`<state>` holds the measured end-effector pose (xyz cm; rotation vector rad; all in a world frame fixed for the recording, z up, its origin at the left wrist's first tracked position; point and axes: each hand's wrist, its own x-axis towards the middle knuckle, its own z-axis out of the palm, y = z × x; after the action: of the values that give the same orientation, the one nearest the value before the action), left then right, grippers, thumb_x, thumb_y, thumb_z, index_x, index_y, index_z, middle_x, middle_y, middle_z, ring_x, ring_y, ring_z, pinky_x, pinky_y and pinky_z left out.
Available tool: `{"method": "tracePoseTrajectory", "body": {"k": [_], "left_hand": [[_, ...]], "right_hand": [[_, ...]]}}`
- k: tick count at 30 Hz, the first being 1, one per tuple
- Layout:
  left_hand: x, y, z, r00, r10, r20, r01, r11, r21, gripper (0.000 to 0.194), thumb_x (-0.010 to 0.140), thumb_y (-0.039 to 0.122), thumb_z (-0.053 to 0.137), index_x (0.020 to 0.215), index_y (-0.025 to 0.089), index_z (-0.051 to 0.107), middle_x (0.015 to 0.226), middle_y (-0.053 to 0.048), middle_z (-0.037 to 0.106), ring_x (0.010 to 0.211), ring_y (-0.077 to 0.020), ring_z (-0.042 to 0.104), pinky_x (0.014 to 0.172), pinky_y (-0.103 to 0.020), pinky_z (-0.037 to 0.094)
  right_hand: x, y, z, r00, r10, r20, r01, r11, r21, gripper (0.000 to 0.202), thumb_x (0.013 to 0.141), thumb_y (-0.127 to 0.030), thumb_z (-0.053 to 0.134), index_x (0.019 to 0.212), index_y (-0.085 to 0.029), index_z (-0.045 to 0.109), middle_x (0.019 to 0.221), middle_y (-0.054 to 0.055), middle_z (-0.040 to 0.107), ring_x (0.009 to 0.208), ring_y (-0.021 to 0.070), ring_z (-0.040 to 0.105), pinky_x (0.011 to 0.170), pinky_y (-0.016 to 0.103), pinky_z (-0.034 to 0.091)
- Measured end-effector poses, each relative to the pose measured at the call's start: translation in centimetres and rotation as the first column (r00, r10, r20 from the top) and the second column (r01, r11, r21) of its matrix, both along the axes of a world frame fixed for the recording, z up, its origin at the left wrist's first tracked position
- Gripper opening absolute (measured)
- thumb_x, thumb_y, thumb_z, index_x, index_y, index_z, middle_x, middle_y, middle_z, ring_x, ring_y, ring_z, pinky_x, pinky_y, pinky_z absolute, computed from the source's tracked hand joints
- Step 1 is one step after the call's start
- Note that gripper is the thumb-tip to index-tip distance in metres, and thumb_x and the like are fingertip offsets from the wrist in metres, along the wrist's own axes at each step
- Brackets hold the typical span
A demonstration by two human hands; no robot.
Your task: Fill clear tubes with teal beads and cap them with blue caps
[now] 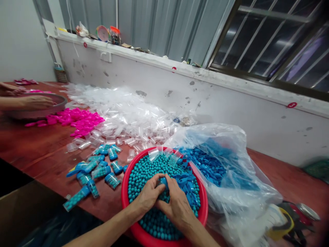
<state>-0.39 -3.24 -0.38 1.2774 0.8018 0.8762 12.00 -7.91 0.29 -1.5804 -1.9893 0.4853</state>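
Note:
Above a red basin (125,195) full of teal beads (144,175), my left hand (149,192) and my right hand (177,202) meet, fingers closed around a small container with a blue cap (163,183). Most of that container is hidden by my fingers. Loose blue caps (187,185) lie on the beads at the basin's right side, and a few clear plastic tubes (153,154) rest at its far rim. Left of the basin, several bead-filled tubes with blue caps (101,171) lie on the red table (110,200).
A large heap of clear tubes (133,116) spreads along the wall. Right of the basin sits a plastic bag of blue caps (209,164). Pink parts (79,120) lie at left, near another person's hands (38,102) over a grey basin (60,99).

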Motion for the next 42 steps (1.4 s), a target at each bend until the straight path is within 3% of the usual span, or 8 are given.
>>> {"method": "tracePoseTrajectory", "body": {"k": [7, 16, 22, 28, 32, 37, 40, 42], "left_hand": [[0.1, -0.6, 0.4, 0.997, 0.047, -0.067, -0.051, 0.997, -0.051, 0.024, 0.074, 0.026, 0.049, 0.096, 0.016, 0.053, 0.066, 0.004, 0.049, 0.063, -0.0115, 0.045, 0.06, -0.023, 0.036], [1.1, -1.3, 0.1, 0.991, 0.125, -0.048, -0.129, 0.988, -0.08, 0.014, 0.072, 0.026, 0.052, 0.082, 0.017, 0.053, 0.064, 0.005, 0.05, 0.064, -0.0118, 0.046, 0.061, -0.022, 0.036], [0.4, -0.5, 0.9, 0.993, 0.035, 0.113, -0.009, 0.975, -0.221, 0.021, 0.073, 0.03, 0.054, 0.09, 0.017, 0.052, 0.069, 0.003, 0.054, 0.066, -0.0125, 0.051, 0.062, -0.024, 0.04], [-0.9, -0.1, 1.5, 0.946, -0.036, 0.322, 0.182, 0.881, -0.436, 0.037, 0.078, 0.038, 0.047, 0.109, 0.019, 0.041, 0.079, -0.003, 0.058, 0.053, -0.0129, 0.056, 0.043, -0.023, 0.041], [-3.0, 0.3, 2.1, 0.985, -0.072, 0.155, 0.12, 0.936, -0.332, 0.043, 0.076, 0.038, 0.05, 0.113, 0.02, 0.038, 0.072, 0.001, 0.056, 0.046, -0.0114, 0.055, 0.038, -0.019, 0.037], [-8.8, 2.3, 2.9, 0.978, 0.096, -0.183, -0.099, 0.995, -0.006, 0.037, 0.072, 0.039, 0.054, 0.102, 0.018, 0.049, 0.067, 0.004, 0.054, 0.052, -0.0095, 0.052, 0.046, -0.019, 0.04], [-12.7, 3.8, 2.6, 0.887, 0.223, -0.405, -0.158, 0.969, 0.187, 0.032, 0.074, 0.04, 0.049, 0.097, 0.018, 0.054, 0.082, -0.001, 0.061, 0.068, -0.0159, 0.058, 0.059, -0.025, 0.045], [-14.5, 4.4, 2.4, 0.719, 0.364, -0.593, -0.181, 0.921, 0.345, 0.033, 0.076, 0.038, 0.045, 0.1, 0.017, 0.054, 0.093, -0.005, 0.062, 0.08, -0.0217, 0.058, 0.07, -0.032, 0.045]], "right_hand": [[-0.2, -0.4, 0.4, 0.985, 0.106, 0.139, -0.113, 0.993, 0.047, 0.074, 0.068, -0.026, 0.062, 0.131, -0.012, 0.026, 0.116, 0.018, 0.047, 0.099, 0.0291, 0.052, 0.075, 0.04, 0.048], [-1.3, -0.2, -0.6, 0.983, -0.031, 0.182, 0.015, 0.996, 0.086, 0.067, 0.057, -0.025, 0.061, 0.118, -0.007, 0.039, 0.091, 0.013, 0.054, 0.077, 0.028, 0.057, 0.061, 0.04, 0.05], [-0.4, -0.1, -0.1, 0.967, 0.036, -0.253, -0.049, 0.998, -0.045, 0.075, 0.064, -0.021, 0.062, 0.131, -0.019, 0.027, 0.12, 0.01, 0.045, 0.108, 0.0241, 0.046, 0.09, 0.039, 0.039], [0.9, 0.4, 0.0, 0.636, -0.06, -0.77, -0.255, 0.925, -0.282, 0.094, 0.068, -0.029, 0.065, 0.137, -0.027, 0.002, 0.135, 0.009, 0.03, 0.102, 0.0204, 0.05, 0.082, 0.036, 0.045], [1.4, 0.7, 0.4, 0.666, -0.105, -0.738, -0.195, 0.931, -0.308, 0.078, 0.071, -0.031, 0.062, 0.135, -0.026, 0.018, 0.125, 0.009, 0.039, 0.089, 0.016, 0.054, 0.08, 0.033, 0.044], [2.5, 0.9, 0.0, 0.762, -0.098, -0.64, -0.148, 0.936, -0.32, 0.054, 0.075, -0.029, 0.056, 0.125, -0.022, 0.038, 0.11, 0.006, 0.051, 0.075, 0.0124, 0.053, 0.068, 0.028, 0.044], [2.9, 0.8, -0.2, 0.804, -0.076, -0.59, -0.164, 0.925, -0.342, 0.045, 0.075, -0.026, 0.054, 0.119, -0.021, 0.045, 0.103, 0.004, 0.055, 0.074, 0.0126, 0.052, 0.067, 0.027, 0.043], [3.0, 0.7, -0.1, 0.829, -0.06, -0.555, -0.171, 0.919, -0.355, 0.041, 0.076, -0.025, 0.053, 0.117, -0.02, 0.048, 0.101, 0.004, 0.057, 0.075, 0.0134, 0.052, 0.066, 0.026, 0.042]]}}
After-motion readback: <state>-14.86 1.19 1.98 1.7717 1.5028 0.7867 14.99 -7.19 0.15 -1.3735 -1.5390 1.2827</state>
